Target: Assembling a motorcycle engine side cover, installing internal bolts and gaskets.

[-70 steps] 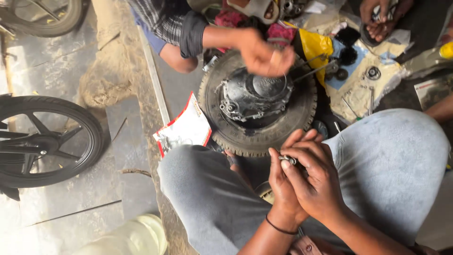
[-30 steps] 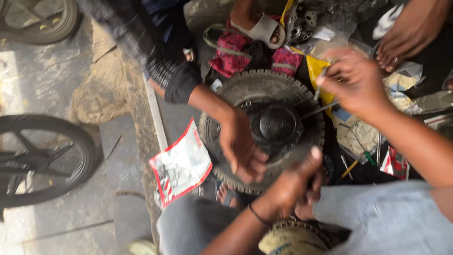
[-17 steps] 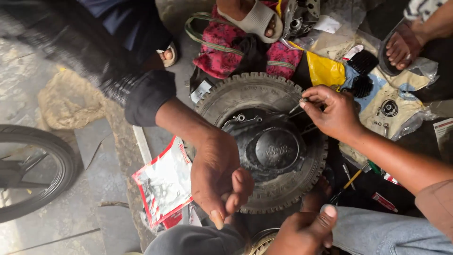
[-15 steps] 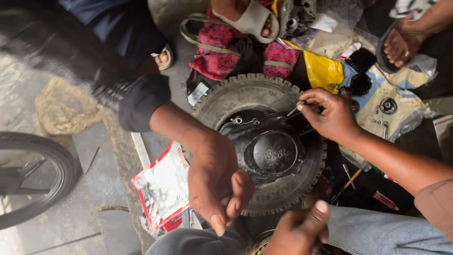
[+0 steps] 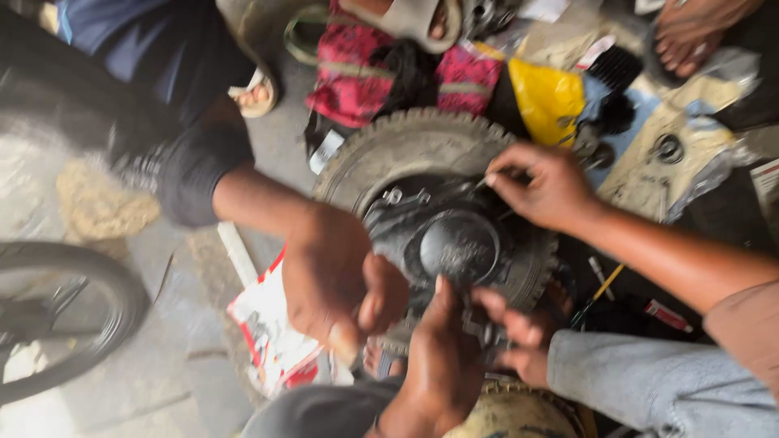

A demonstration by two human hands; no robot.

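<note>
Hub work on knobby wheel point(image 5: 406, 150), flat on the floor; right hand point(image 5: 544, 186) pinches a thin tool point(image 5: 480, 184) at hub cover's point(image 5: 458, 243) upper edge; left hand point(image 5: 442, 365) curls at its lower edge, grip unclear; next likely needs steady aim beside co-worker's hand point(image 5: 333, 280).

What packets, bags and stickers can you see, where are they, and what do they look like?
Flat packet: floor, left of tyre; white with red edges.
Yellow bag: above tyre; crumpled, shiny.
Clear bag: upper right; crinkled, round metal part inside.
White label: tyre's upper-left edge; small rectangle.
</note>
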